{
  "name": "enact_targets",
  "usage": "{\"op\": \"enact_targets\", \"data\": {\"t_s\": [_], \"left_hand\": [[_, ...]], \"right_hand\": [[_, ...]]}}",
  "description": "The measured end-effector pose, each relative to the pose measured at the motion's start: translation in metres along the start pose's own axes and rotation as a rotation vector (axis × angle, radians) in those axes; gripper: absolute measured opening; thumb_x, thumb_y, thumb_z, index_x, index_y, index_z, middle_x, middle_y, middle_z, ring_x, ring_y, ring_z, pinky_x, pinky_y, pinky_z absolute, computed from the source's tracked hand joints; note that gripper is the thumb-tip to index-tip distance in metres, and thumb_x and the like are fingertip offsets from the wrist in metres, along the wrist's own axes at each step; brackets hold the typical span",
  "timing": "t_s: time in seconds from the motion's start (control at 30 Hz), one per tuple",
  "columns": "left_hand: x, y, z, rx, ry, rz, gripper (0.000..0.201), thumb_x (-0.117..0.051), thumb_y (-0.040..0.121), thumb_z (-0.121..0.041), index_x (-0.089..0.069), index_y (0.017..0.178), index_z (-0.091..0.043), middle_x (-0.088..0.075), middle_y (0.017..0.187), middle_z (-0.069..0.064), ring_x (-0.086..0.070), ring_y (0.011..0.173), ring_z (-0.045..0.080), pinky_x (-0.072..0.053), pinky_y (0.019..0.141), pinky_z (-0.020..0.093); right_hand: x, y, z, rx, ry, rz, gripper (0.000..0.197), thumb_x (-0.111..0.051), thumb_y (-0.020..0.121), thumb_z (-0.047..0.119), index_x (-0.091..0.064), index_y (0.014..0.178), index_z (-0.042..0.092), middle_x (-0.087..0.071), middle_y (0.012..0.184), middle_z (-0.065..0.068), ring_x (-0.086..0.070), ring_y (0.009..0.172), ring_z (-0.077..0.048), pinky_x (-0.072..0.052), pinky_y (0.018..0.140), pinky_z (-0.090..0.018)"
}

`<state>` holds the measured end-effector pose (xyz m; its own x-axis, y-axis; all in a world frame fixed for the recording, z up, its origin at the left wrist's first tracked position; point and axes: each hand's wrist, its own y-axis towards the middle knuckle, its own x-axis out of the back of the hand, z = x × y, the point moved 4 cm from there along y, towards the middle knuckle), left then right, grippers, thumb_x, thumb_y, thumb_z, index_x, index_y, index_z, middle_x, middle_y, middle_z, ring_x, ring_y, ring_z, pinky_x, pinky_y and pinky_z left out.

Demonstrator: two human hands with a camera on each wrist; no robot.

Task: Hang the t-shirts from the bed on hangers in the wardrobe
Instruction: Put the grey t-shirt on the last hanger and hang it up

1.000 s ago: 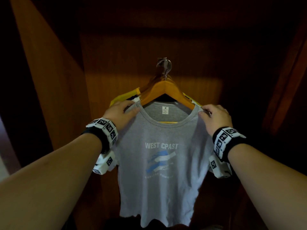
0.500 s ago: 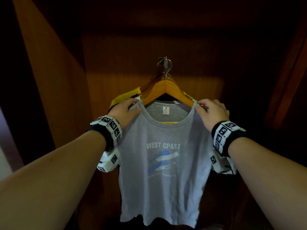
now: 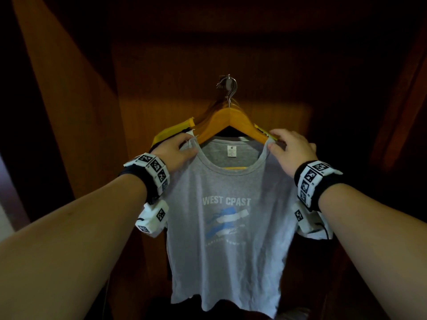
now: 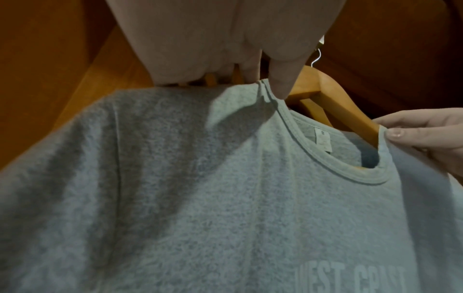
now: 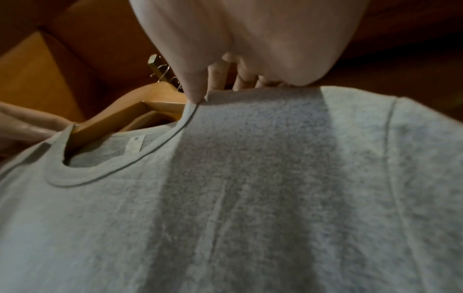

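Note:
A grey t-shirt (image 3: 226, 227) printed "WEST CPAST" hangs on a wooden hanger (image 3: 228, 118) inside the wardrobe, its steel hook on a rail fitting (image 3: 227, 83). My left hand (image 3: 178, 151) pinches the shirt's left shoulder at the collar (image 4: 270, 93), thumb in front and fingers behind. At the other end of the collar my right hand (image 3: 288, 146) pinches the right shoulder (image 5: 198, 101) against the hanger arm. The neck label (image 3: 231, 150) faces me.
A yellow garment (image 3: 171, 132) hangs on another hanger just behind the grey shirt. Brown wooden wardrobe walls (image 3: 69, 112) close in on the left, back and right. The wardrobe floor below the hem is dark.
Both hands have slid up and inward along the shoulders to the collar ends, drawing the shirt higher on the hanger. The view has tilted slightly.

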<state>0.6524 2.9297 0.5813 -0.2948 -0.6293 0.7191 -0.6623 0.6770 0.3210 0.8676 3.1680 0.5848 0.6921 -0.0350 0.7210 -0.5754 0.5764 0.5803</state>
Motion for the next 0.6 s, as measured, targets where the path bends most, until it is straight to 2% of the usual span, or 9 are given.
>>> {"op": "enact_targets", "data": {"t_s": [0.13, 0.23, 0.3, 0.4, 0.47, 0.6], "left_hand": [[-0.001, -0.003, 0.003, 0.011, 0.048, 0.002, 0.044, -0.058, 0.100, -0.047, -0.048, 0.143, -0.042, -0.059, 0.127, -0.009, -0.060, 0.108, 0.018, -0.053, 0.089, 0.038], [0.000, -0.005, 0.003, -0.004, 0.074, -0.031, 0.044, -0.059, 0.101, -0.041, -0.048, 0.144, -0.040, -0.060, 0.124, -0.008, -0.056, 0.102, 0.015, -0.047, 0.085, 0.033], [0.002, -0.006, 0.004, -0.005, 0.086, -0.050, 0.046, -0.059, 0.101, -0.039, -0.047, 0.146, -0.039, -0.059, 0.133, -0.004, -0.057, 0.108, 0.018, -0.045, 0.086, 0.032], [0.004, -0.006, 0.007, -0.019, 0.078, -0.111, 0.053, -0.063, 0.099, -0.036, -0.045, 0.149, -0.039, -0.051, 0.148, -0.003, -0.055, 0.128, 0.023, -0.048, 0.093, 0.033], [0.004, -0.005, 0.011, -0.027, 0.088, -0.166, 0.051, -0.063, 0.099, -0.033, -0.048, 0.146, -0.038, -0.052, 0.147, -0.003, -0.055, 0.128, 0.022, -0.050, 0.099, 0.036], [0.003, -0.005, 0.017, 0.002, 0.138, -0.198, 0.046, -0.063, 0.098, -0.029, -0.053, 0.143, -0.035, -0.054, 0.143, -0.004, -0.057, 0.121, 0.019, -0.049, 0.092, 0.032]], "right_hand": [[0.000, 0.002, -0.003, -0.044, -0.036, -0.009, 0.030, -0.053, 0.100, 0.050, -0.062, 0.125, 0.036, -0.058, 0.124, 0.000, -0.048, 0.123, -0.029, -0.032, 0.101, -0.045], [0.001, 0.001, -0.002, -0.057, -0.025, -0.044, 0.025, -0.060, 0.096, 0.050, -0.062, 0.115, 0.034, -0.056, 0.123, -0.001, -0.047, 0.120, -0.030, -0.034, 0.101, -0.045], [0.002, 0.001, -0.002, -0.055, 0.010, -0.064, 0.022, -0.064, 0.095, 0.047, -0.061, 0.111, 0.032, -0.056, 0.120, -0.001, -0.047, 0.119, -0.030, -0.037, 0.102, -0.045], [0.002, 0.000, -0.003, -0.034, 0.103, -0.073, 0.025, -0.063, 0.096, 0.041, -0.062, 0.118, 0.031, -0.055, 0.119, -0.002, -0.047, 0.119, -0.030, -0.042, 0.105, -0.047], [0.000, -0.001, -0.003, -0.018, 0.103, -0.048, 0.030, -0.060, 0.098, 0.037, -0.063, 0.127, 0.029, -0.057, 0.124, -0.006, -0.047, 0.122, -0.032, -0.042, 0.106, -0.049], [-0.007, -0.006, -0.003, 0.009, 0.049, 0.004, 0.035, -0.058, 0.100, 0.032, -0.062, 0.135, 0.027, -0.057, 0.133, -0.009, -0.047, 0.124, -0.035, -0.041, 0.107, -0.046]]}}
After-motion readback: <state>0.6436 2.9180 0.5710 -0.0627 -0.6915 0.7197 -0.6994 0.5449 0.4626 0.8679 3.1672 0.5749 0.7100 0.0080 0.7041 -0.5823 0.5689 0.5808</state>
